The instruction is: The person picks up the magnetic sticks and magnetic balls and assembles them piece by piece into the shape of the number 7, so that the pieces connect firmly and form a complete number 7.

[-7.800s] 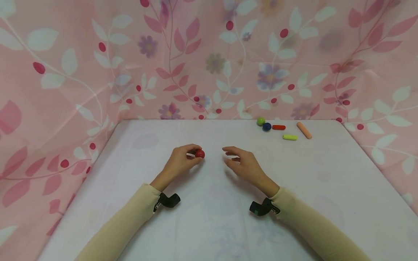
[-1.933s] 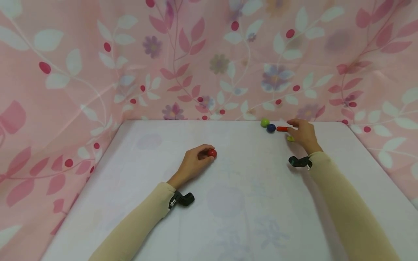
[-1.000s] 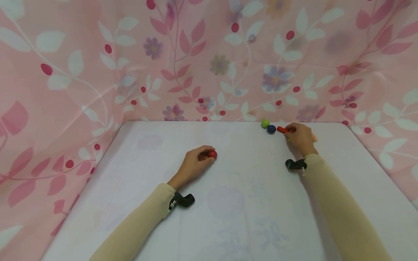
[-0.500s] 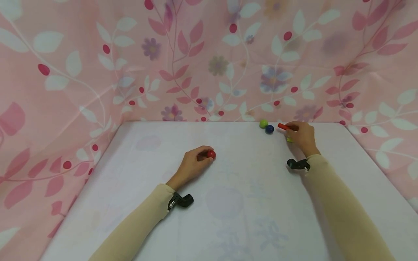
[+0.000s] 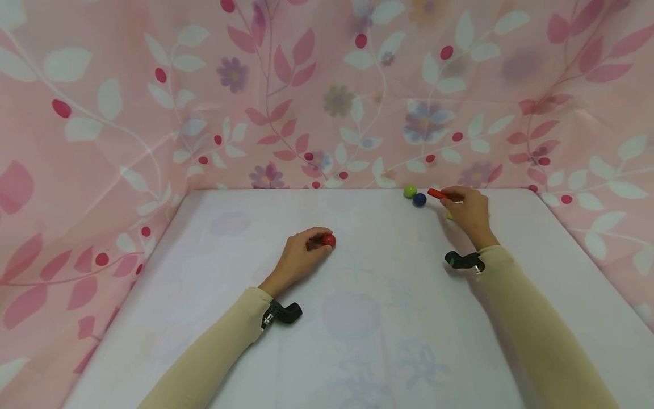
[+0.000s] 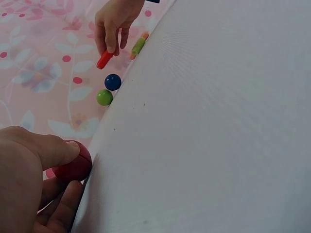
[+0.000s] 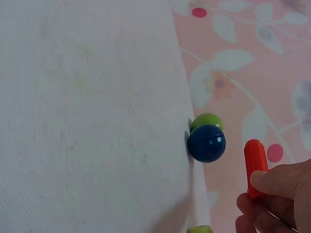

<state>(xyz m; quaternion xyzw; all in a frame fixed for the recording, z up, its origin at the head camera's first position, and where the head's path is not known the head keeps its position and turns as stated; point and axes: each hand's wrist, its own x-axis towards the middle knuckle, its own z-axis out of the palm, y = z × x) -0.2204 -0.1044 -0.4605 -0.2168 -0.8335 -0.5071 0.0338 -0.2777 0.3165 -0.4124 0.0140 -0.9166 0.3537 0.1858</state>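
At the middle of the table, my left hand (image 5: 300,254) pinches a small glossy red ball (image 5: 329,241) between thumb and fingers; a seam line shows on the ball (image 6: 75,167) in the left wrist view. Towards the far right, my right hand (image 5: 470,215) pinches a short red ridged stick (image 7: 255,162) by one end. The stick's free end points left, and it appears raised off the tabletop. Just left of it are a dark blue ball (image 5: 419,199) and a light green ball (image 5: 410,191), close together.
A yellow-green stick (image 6: 139,46) lies below my right hand, partly hidden in the head view. Behind it an orange stick (image 6: 145,35) shows only in part. The white tabletop (image 5: 352,318) ends at a pink floral curtain (image 5: 306,113).
My right hand has moved from mid-table to the far right, taken hold of the red stick and lifted it. My left hand keeps the red ball, slightly further right than at first.
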